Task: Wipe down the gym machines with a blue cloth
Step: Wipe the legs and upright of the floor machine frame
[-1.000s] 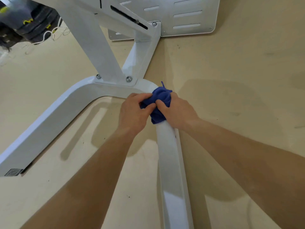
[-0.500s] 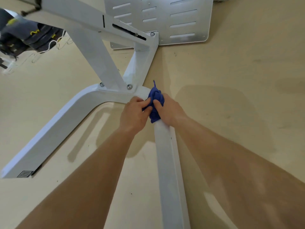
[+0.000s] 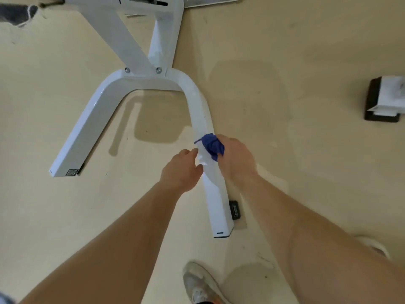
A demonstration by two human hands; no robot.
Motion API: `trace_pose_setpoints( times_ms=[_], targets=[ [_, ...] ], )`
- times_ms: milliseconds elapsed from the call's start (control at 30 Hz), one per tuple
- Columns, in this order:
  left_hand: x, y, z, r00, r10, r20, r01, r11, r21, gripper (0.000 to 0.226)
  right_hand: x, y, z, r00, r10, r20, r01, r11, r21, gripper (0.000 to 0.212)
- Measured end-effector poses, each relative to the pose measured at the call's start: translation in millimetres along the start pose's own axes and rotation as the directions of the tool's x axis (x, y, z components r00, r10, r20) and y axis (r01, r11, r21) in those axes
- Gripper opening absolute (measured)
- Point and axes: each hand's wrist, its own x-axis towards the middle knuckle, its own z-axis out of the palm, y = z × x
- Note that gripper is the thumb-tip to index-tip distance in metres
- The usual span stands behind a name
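Observation:
A white gym machine base shaped like a U lies on the floor, with two upright struts bolted at its bend. My right hand grips a bunched blue cloth against the top of the right leg, about midway along it. My left hand is just left of that leg, fingers loosely curled, holding nothing, with fingertips at the leg's side.
Beige floor all around. A black rubber foot sticks out by the right leg's near end. Another white machine foot on a dark pad stands at the right. My shoe is at the bottom centre. A metal plate's edge shows at the top.
Both hands have slid from the bend of the base down along the right leg toward me. My left hand has let go of the cloth, which my right hand alone now holds.

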Motion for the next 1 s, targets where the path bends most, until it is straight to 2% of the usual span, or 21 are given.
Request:
trace_pose_setpoints(
  times_ms=[67, 167, 300, 467, 633, 733, 833, 1000],
  targets=[
    [-27, 18, -23, 0.999, 0.003, 0.038, -0.004, 1.0, 0.031, 0.049, -30, -13, -26, 0.999, 0.002, -0.035, -0.005, 0.995, -0.096, 0.037],
    [-64, 49, -70, 0.999, 0.015, 0.04, -0.015, 1.0, 0.005, 0.048, -72, -39, -76, 0.999, 0.01, -0.039, -0.015, 0.992, -0.127, 0.046],
    [-119, 93, -141, 1.0, 0.031, 0.003, -0.031, 0.995, -0.097, 0.045, -127, -82, -152, 0.997, 0.037, -0.068, -0.047, 0.987, -0.153, 0.038],
    [-197, 144, -231, 0.998, 0.068, 0.015, -0.062, 0.97, -0.234, 0.044, -196, -149, -253, 0.999, 0.023, -0.037, -0.029, 0.981, -0.193, 0.043],
    [-280, 174, -330, 0.999, 0.046, -0.017, -0.049, 0.94, -0.337, 0.042, -259, -236, -356, 0.999, -0.028, -0.032, 0.021, 0.975, -0.22, 0.049],
    [-328, 177, -384, 1.0, 0.006, -0.021, -0.013, 0.936, -0.351, 0.042, -289, -289, -407, 0.999, -0.05, -0.009, 0.047, 0.973, -0.226, 0.042],
    [-367, 175, -427, 1.0, -0.024, -0.013, 0.018, 0.939, -0.342, 0.041, -314, -337, -448, 0.997, -0.074, 0.029, 0.079, 0.962, -0.262, 0.02],
    [-409, 166, -496, 0.993, -0.088, -0.073, 0.049, 0.902, -0.43, 0.039, -333, -415, -500, 0.978, -0.152, 0.146, 0.196, 0.911, -0.364, 0.014]
  ],
)
